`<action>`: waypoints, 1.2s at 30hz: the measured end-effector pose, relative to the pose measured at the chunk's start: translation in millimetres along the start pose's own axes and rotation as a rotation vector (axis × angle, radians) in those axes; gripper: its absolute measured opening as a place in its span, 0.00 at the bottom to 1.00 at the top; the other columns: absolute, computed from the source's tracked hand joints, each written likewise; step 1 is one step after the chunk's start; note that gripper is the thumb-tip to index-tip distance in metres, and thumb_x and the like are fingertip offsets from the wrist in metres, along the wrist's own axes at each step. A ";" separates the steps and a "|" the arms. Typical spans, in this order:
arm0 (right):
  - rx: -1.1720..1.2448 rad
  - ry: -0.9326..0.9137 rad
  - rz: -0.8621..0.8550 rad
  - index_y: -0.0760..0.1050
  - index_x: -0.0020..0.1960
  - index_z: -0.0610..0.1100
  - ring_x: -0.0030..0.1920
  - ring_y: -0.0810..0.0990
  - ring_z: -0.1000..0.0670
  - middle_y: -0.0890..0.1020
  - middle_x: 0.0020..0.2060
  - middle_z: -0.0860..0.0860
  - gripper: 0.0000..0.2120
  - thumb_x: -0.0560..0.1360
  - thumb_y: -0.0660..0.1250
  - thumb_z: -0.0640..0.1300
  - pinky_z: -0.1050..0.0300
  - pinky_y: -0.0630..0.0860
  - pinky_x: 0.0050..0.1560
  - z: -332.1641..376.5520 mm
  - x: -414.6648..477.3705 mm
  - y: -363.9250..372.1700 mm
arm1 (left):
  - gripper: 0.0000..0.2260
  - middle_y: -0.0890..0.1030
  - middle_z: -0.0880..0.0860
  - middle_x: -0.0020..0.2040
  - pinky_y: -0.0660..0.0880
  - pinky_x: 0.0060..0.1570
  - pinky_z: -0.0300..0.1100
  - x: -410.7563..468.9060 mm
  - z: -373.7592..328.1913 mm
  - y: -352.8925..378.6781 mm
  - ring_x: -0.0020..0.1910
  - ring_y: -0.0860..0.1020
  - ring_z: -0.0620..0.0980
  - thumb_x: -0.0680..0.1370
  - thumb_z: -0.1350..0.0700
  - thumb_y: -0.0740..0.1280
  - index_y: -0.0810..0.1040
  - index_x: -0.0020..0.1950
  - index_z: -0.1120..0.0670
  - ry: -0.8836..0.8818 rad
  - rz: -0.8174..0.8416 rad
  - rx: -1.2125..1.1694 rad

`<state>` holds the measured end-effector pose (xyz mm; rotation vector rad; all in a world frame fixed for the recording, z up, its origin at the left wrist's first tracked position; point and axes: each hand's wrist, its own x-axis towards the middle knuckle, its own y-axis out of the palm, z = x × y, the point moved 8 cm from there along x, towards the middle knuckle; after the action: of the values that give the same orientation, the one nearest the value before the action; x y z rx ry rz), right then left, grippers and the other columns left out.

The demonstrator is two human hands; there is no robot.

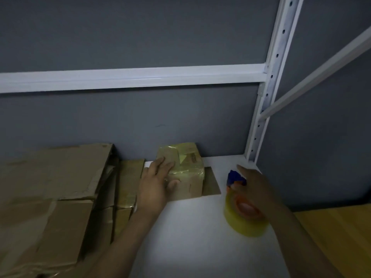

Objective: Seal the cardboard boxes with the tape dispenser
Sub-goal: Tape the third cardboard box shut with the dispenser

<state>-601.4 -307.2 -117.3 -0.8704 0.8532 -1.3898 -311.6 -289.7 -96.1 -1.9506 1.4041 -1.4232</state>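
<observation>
A small cardboard box [189, 167] wrapped in shiny clear tape stands at the back of the white shelf [192, 227], against the grey wall. My left hand [158, 181] lies flat on its left side and top, fingers spread and straight. To the right, my right hand [255, 187] grips the tape dispenser [244, 209], which has a blue and orange frame and a yellowish clear tape roll. The dispenser hangs just above the shelf, apart from the box.
A large worn cardboard box [50, 189] and narrower boxes [126, 185] beside it fill the shelf's left side. A flat cardboard piece [210, 183] lies under the small box. A white shelf upright [267, 93] rises at the right, with a yellow surface [341, 233] beyond.
</observation>
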 end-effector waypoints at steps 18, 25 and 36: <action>0.650 -0.198 -0.465 0.71 0.50 0.51 0.45 0.76 0.61 0.75 0.43 0.61 0.19 0.66 0.78 0.48 0.72 0.72 0.41 40.8 -38.3 -81.6 | 0.22 0.82 0.43 0.48 0.78 0.39 0.33 -11.5 -114.3 -11.2 0.44 0.81 0.36 0.73 0.61 0.74 0.74 0.65 0.50 -0.194 0.314 -0.826; 0.918 -0.510 -0.053 0.64 0.72 0.55 0.64 0.75 0.54 0.75 0.65 0.59 0.39 0.64 0.76 0.55 0.56 0.77 0.57 81.5 -32.9 -77.1 | 0.21 0.80 0.41 0.55 0.75 0.45 0.29 -4.5 -109.6 -40.9 0.52 0.80 0.34 0.75 0.66 0.69 0.73 0.65 0.52 -0.196 0.167 -1.008; 0.596 -0.577 -0.074 0.68 0.63 0.70 0.56 0.78 0.57 0.78 0.58 0.56 0.35 0.64 0.79 0.48 0.61 0.78 0.52 89.3 -33.2 -85.4 | 0.11 0.80 0.54 0.27 0.68 0.25 0.34 34.0 -80.9 -70.1 0.23 0.74 0.44 0.77 0.63 0.68 0.80 0.34 0.59 -0.485 0.147 -0.985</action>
<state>-559.9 -272.7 -1.3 -0.7684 -0.0421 -1.2534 -345.5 -266.3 8.4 -2.3850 2.1198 -0.0782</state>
